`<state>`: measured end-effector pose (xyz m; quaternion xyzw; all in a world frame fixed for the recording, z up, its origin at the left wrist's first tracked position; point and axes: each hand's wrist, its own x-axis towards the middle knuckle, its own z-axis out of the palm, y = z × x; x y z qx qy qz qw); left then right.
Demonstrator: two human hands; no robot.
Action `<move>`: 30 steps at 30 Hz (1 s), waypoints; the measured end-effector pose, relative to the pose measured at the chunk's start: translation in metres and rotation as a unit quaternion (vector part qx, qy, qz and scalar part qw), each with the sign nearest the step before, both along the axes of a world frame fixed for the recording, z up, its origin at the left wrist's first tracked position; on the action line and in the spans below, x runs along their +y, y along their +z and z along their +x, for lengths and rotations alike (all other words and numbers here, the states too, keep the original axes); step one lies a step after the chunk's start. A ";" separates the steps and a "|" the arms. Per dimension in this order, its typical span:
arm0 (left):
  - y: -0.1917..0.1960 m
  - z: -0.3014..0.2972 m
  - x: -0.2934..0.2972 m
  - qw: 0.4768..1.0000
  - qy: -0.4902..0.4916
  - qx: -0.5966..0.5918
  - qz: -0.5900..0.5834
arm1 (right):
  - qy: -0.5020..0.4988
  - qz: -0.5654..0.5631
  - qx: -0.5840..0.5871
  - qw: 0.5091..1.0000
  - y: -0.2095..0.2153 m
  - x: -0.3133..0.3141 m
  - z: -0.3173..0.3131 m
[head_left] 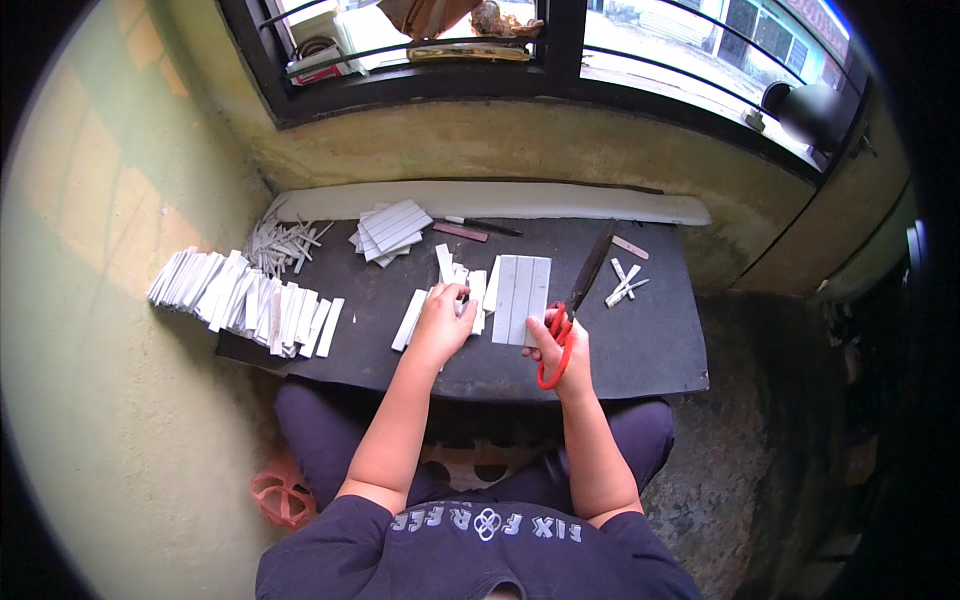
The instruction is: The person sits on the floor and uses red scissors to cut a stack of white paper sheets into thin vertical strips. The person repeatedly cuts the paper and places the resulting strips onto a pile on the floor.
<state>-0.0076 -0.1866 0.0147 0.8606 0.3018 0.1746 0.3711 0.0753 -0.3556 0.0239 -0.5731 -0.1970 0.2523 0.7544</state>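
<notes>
Far left, a long fanned row of white strips (240, 292) lies along the left end of the dark board (650, 345), spilling off its edge toward the yellow-green wall (110, 330). Just behind that row, a loose heap of thin white offcuts (283, 243). Further right, near the back of the board, a small stack of white rectangular sheets (392, 229), slightly skewed. A pen (483, 225) and a pinkish stick (461, 232) lie right of that stack, close to the long white foam slab (500, 200) that runs along the back edge under the window (560, 45). Mid board, the left hand (440, 322) is curled, fingers bent down onto a small pile of white strips (455, 280); one loose strip (408, 320) lies tilted just left of the hand. Right of it and touching that pile, a white scored sheet (520, 298) lies flat, long side running front to back. The right hand (558, 345) is closed through the red handles of the scissors (560, 335), at the sheet's near right corner; the dark blades point away, up and right, and whether they are parted cannot be told. Further right, a few crossed white scraps (625, 280) and one short pinkish stick (630, 247) lie apart from the rest. Below the board, person's dark trousers, and a pink sandal (283, 492) on the floor at lower left.
</notes>
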 end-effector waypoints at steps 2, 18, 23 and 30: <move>0.001 -0.004 0.001 0.999 -0.021 -0.020 -0.028 | 0.021 -0.011 0.004 1.000 0.000 -0.001 -0.003; 0.074 -0.033 -0.037 0.881 -0.051 -0.401 -0.246 | 0.197 -0.121 -0.221 0.947 0.007 -0.008 -0.028; 0.065 -0.034 -0.029 0.924 -0.062 -0.337 -0.168 | 0.239 -0.150 -0.239 0.929 0.007 -0.007 -0.035; 0.060 -0.031 -0.029 0.932 -0.072 -0.329 -0.133 | 0.255 -0.131 -0.235 0.929 -0.005 -0.005 -0.034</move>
